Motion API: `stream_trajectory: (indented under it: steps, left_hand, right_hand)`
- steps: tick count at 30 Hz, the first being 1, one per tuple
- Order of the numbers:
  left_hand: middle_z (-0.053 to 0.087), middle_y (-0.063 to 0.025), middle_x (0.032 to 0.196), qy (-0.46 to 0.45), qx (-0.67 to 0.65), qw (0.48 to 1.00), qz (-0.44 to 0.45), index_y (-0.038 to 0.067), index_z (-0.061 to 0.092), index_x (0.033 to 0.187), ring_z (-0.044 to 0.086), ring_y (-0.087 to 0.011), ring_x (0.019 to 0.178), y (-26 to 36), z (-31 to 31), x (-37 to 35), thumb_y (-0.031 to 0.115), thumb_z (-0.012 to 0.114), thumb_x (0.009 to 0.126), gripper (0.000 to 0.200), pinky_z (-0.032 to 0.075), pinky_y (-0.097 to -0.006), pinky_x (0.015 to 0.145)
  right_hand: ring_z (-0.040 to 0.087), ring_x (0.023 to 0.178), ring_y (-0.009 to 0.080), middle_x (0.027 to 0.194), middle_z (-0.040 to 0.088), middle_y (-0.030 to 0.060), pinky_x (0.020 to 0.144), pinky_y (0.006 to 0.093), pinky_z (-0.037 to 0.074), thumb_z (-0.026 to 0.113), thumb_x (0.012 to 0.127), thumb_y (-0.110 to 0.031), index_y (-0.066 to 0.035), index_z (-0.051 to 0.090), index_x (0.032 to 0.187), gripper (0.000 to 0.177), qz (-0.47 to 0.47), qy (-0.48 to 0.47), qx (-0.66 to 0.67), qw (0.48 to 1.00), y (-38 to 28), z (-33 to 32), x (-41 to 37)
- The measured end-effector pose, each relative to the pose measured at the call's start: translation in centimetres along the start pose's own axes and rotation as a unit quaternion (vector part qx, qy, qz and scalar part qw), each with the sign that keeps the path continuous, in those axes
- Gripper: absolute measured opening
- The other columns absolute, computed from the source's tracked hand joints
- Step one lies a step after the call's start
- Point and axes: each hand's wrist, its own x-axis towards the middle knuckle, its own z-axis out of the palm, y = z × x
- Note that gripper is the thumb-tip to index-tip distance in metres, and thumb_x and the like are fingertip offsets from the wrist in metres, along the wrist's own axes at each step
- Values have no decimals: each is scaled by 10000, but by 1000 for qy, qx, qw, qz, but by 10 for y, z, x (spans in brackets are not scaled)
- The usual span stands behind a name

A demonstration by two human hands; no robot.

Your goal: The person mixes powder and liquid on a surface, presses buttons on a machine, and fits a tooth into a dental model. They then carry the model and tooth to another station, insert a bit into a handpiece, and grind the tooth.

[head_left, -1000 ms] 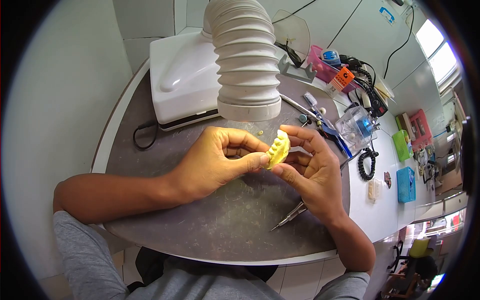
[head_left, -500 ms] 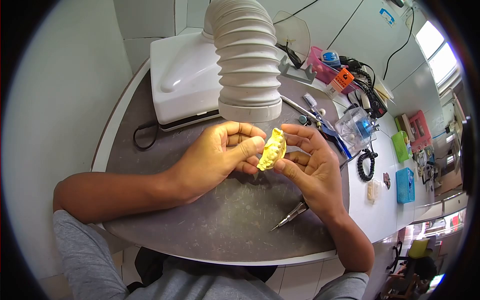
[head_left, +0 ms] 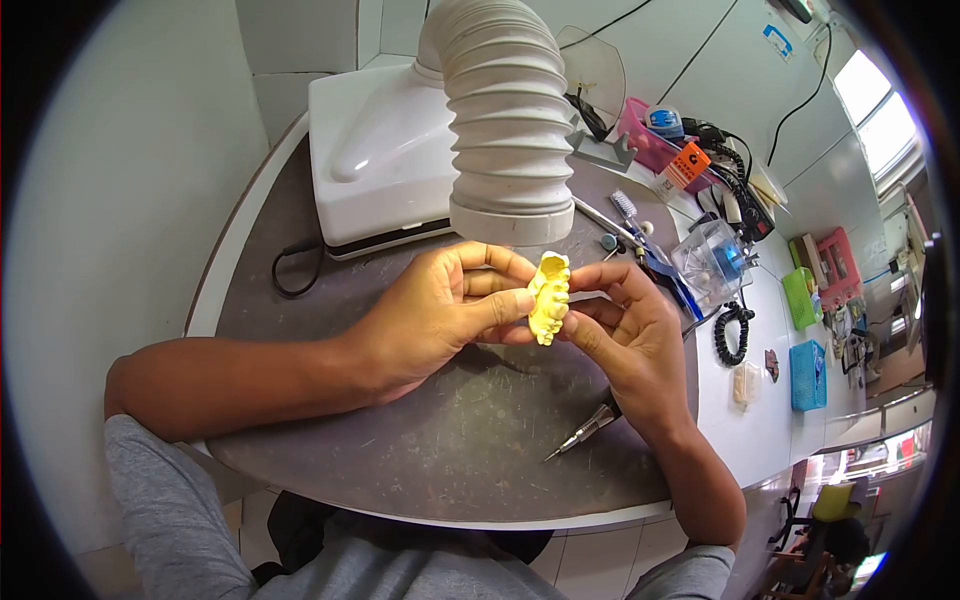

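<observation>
A yellow dental model (head_left: 549, 298) is held upright between my two hands, below the mouth of the white hose. My left hand (head_left: 455, 300) pinches its left side with the thumb in front and fingers behind. On the right side, the thumb and fingertips of my right hand (head_left: 622, 320) grip its edge. A metal handpiece (head_left: 585, 432) with a thin tip lies on the grey mat under my right wrist.
A ribbed white hose (head_left: 510, 130) hangs over the grey mat (head_left: 440, 450). Behind it sits a white machine (head_left: 380, 160). At the right are a toothbrush (head_left: 624, 206), a clear container (head_left: 712, 258), a pink basket (head_left: 645, 135), a coiled cord (head_left: 733, 333) and a blue basket (head_left: 808, 376).
The yellow model has turned, so a different side shows. My left thumb has shifted right along with it, and both hands still hold it.
</observation>
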Motion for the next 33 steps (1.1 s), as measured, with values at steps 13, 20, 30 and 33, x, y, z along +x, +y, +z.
stream_trajectory:
  steps: [13,20,30,33]
  left_hand:
    - [613,-94,1149,8,-12,999,31,-38,525,1213,637,-132,1045,-3,4,1,30,684,907,351,547,-263,939]
    - [625,-74,1116,7,46,998,45,-11,555,1186,635,-124,1021,-2,5,0,18,711,882,343,539,-265,904]
    - [635,-73,1106,14,70,996,54,-9,566,1178,636,-129,1009,-1,6,-1,34,728,873,348,552,-268,884]
    - [638,-75,1103,10,71,996,59,-12,566,1188,637,-132,1005,-1,6,-2,36,730,872,358,560,-272,876]
  right_hand:
    - [660,833,79,910,713,62,753,218,529,641,953,-120,42,685,1092,218,26,22,-89,995,-8,0,-2]
    - [662,794,76,885,719,59,725,217,528,677,928,-128,40,702,1070,221,29,30,-102,994,-5,0,-2]
    - [668,797,85,879,719,74,739,223,539,684,924,-112,56,690,1021,194,51,21,-85,995,-6,1,-1]
    - [672,801,89,883,721,79,743,225,543,680,925,-104,61,688,1027,194,51,16,-83,995,-6,1,-1]
